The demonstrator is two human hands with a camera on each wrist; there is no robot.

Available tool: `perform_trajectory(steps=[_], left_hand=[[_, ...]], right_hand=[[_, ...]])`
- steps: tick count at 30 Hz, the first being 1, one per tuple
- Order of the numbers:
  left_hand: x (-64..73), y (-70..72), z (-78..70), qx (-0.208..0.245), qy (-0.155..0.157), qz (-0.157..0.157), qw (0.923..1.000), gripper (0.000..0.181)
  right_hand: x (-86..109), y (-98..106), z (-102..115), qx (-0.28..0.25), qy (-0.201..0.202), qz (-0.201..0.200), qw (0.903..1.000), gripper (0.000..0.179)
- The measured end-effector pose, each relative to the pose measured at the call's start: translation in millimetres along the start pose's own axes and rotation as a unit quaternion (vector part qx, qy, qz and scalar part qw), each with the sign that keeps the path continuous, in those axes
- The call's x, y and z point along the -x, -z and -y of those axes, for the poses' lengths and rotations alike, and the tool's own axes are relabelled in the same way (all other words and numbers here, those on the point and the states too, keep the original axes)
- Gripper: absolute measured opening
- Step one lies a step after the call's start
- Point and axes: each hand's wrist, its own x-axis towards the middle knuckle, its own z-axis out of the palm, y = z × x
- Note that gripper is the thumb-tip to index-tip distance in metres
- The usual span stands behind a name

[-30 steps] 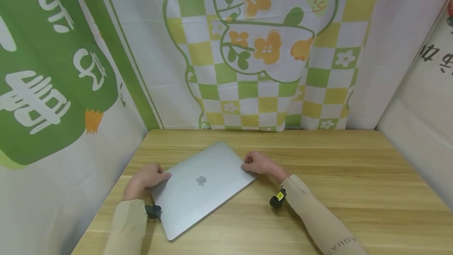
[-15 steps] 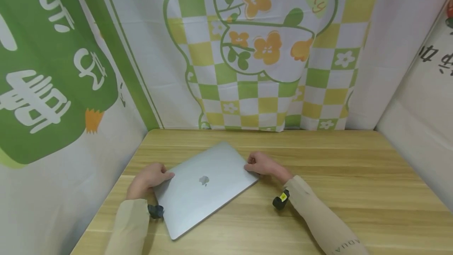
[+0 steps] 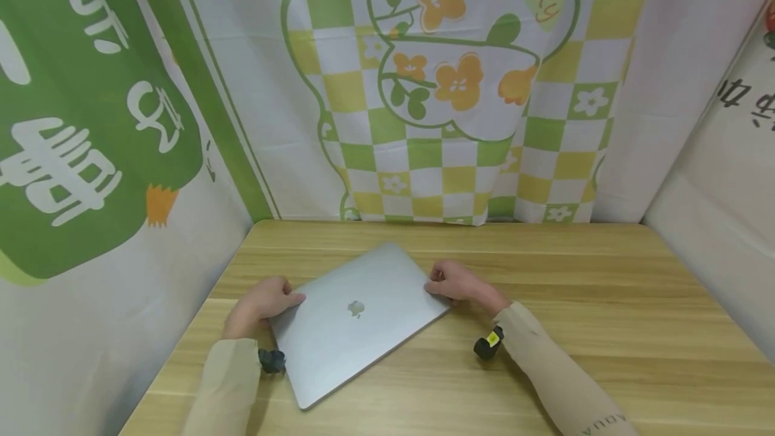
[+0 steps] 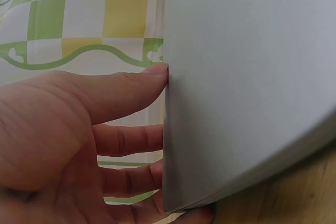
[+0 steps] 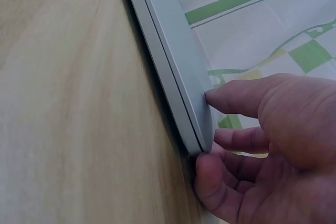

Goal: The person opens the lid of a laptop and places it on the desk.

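Observation:
A closed silver laptop (image 3: 339,335) with an apple logo on its lid lies at a slant on the wooden table, left of the middle. My left hand (image 3: 263,303) grips its left edge, thumb on the lid. In the left wrist view the other fingers (image 4: 131,139) pass behind the laptop's edge (image 4: 236,77). At the right corner my right hand (image 3: 460,282) pinches the laptop. The right wrist view has the thumb (image 5: 236,97) against the lid and a fingertip (image 5: 209,169) under the corner of the laptop body (image 5: 173,72).
The wooden table (image 3: 581,288) reaches back to a hanging green-and-yellow checked cloth (image 3: 424,153). Printed cloths also hang at the left (image 3: 79,120) and right (image 3: 726,173). A dark wrist camera (image 3: 488,344) sits on the right sleeve, another (image 3: 272,360) on the left.
The laptop has slid a little to the right across the table, both hands moving with it and keeping their hold. Its slant looks about the same.

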Motion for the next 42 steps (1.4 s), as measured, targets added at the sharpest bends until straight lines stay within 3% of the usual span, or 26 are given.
perform_trajectory(steps=[8,16,24,42], left_hand=[[-1.8,-3.7,-7.3,0.000,-0.007,0.002,1.0000,0.031],[-4.6,-9.9,-9.6,-0.001,-0.032,-0.008,0.9994,0.031],[-6.9,-13.8,-13.2,0.011,-0.019,0.005,0.9998,0.035],[-23.9,-16.4,-36.3,-0.011,-0.035,0.020,0.9991,0.038]], right_hand=[[7.5,5,-5,0.009,0.016,0.002,0.9998,0.016],[11.3,7,-11,0.013,-0.005,-0.002,0.9999,0.018],[15.5,8,-17,0.007,-0.010,-0.003,0.9999,0.018],[34.1,22,-28,0.002,-0.022,-0.007,0.9997,0.018]])
